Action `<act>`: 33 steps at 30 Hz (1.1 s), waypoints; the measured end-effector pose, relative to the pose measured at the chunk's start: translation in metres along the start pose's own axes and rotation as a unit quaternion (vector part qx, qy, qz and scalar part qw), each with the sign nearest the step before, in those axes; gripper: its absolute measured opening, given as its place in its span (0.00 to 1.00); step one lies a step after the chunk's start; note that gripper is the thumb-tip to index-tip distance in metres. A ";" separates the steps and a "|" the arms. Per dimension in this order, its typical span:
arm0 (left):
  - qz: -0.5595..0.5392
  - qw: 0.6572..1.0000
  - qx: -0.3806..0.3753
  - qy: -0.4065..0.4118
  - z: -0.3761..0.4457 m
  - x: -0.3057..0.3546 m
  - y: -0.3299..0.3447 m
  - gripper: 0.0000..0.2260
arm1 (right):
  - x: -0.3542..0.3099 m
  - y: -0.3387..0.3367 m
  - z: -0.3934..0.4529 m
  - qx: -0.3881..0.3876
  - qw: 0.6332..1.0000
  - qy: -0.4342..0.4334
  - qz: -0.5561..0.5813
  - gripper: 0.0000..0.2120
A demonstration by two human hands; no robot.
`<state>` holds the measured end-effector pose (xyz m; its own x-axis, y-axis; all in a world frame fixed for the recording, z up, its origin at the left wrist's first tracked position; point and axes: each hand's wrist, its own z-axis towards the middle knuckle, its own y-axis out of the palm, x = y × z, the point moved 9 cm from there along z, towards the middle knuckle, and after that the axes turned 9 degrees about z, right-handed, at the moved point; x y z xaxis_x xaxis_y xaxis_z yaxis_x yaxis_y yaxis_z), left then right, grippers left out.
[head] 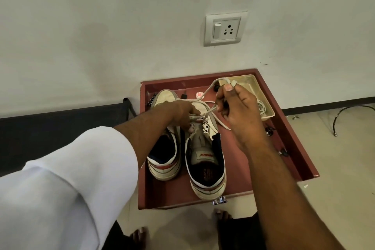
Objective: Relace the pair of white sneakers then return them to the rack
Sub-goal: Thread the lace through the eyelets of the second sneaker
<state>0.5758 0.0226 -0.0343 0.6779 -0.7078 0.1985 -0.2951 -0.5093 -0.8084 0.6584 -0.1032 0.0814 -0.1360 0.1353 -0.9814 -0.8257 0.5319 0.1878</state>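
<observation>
White sleeve [67, 178] nearest; left hand [182, 114] steadies right-hand sneaker [205, 156] at the eyelets, right hand [238, 111] fingers pinching lace [207, 92] taut—lacing step, next likely threading the opposite eyelet.

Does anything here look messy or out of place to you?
A few things. The sneakers sit in a red drawer among small dark odds and ends, not on a rack. A second lace lies coiled in the clear tub. A loose cable sprawls on the floor at right.
</observation>
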 end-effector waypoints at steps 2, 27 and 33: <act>-0.033 0.999 -0.011 -0.002 -0.001 -0.001 0.002 0.30 | 0.004 0.001 0.000 0.007 1.000 0.018 0.015 0.17; 0.043 0.987 0.144 -0.053 -0.020 0.010 -0.011 0.24 | -0.002 -0.015 0.027 0.002 0.995 0.051 0.080 0.14; -0.180 0.959 0.217 0.037 -0.031 0.020 -0.033 0.03 | -0.012 0.047 0.040 -0.083 0.996 0.035 -0.010 0.16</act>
<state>0.5779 0.0095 0.0134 0.6290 -0.5649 0.5342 0.2686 -0.4869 -0.8311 0.6433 -0.0463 0.1033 -0.1519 0.0651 -0.9862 -0.9069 0.3877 0.1653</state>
